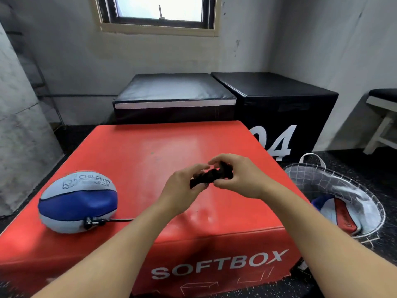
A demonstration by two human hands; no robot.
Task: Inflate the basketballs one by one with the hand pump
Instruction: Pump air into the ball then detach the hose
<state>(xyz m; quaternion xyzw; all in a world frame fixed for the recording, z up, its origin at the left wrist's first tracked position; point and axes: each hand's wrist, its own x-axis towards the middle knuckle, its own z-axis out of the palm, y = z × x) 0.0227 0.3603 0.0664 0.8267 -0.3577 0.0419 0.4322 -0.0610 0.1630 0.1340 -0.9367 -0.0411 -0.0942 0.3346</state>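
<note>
A half-flat blue and light-grey basketball [78, 202] lies on the left of the red soft box [150, 155]. A black needle fitting [92, 222] is stuck in its valve, and a thin black hose [120, 220] runs from it to the right, passing under my left forearm. Above the middle of the box I hold a small black hand pump [211, 175] between both hands. My left hand [182, 188] grips its near end. My right hand [238, 176] curls round its far end. Most of the pump is hidden by my fingers.
A white mesh basket [365, 192] stands on the floor at the right, holding a flat blue, white and red ball [337, 214]. Black padded boxes [277, 93] sit behind the red box. A white bench [382, 117] is at the far right.
</note>
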